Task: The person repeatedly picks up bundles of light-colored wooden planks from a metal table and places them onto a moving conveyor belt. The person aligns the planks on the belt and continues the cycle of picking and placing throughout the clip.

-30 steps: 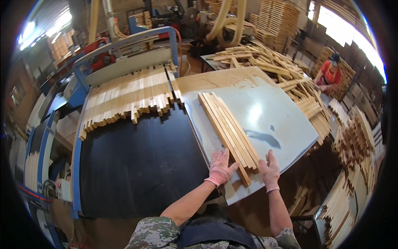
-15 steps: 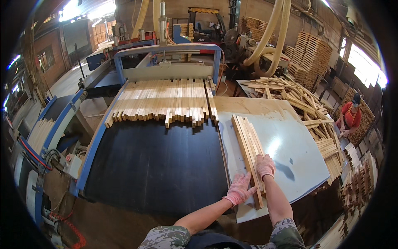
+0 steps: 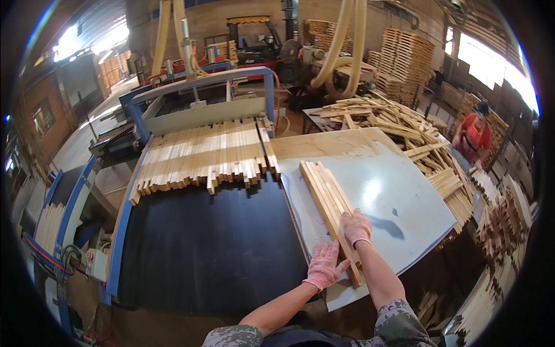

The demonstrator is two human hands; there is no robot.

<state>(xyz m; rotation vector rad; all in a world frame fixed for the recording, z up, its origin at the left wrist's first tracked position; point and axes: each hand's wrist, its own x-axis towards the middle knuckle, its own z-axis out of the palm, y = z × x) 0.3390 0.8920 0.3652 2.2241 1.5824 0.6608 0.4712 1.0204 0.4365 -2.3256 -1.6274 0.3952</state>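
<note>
A small bundle of pale wooden strips (image 3: 324, 191) lies side by side on the grey-white sheet-topped table, pointing away from me. Against its near left side rests my left hand (image 3: 325, 265), in a pinkish knit glove, fingers stretched out and thumb apart. My right hand (image 3: 356, 226), gloved alike, is bent over the right edge of the bundle; its fingertips are partly hidden. To the left, a long row of wooden strips (image 3: 199, 156) lies across the far part of the black conveyor belt (image 3: 208, 248), with uneven near ends.
A blue machine frame (image 3: 202, 75) spans the belt's far end. Loose wood (image 3: 399, 124) is heaped beyond the sheet-topped table (image 3: 399, 191). A person in red (image 3: 475, 136) stands at the far right near stacked wood. A control box (image 3: 97, 263) sits left of the belt.
My view has turned a little, shifting the scene leftward in the picture. Both hands stay at the bundle, nearly in the same place on it. The person in red has shifted an arm.
</note>
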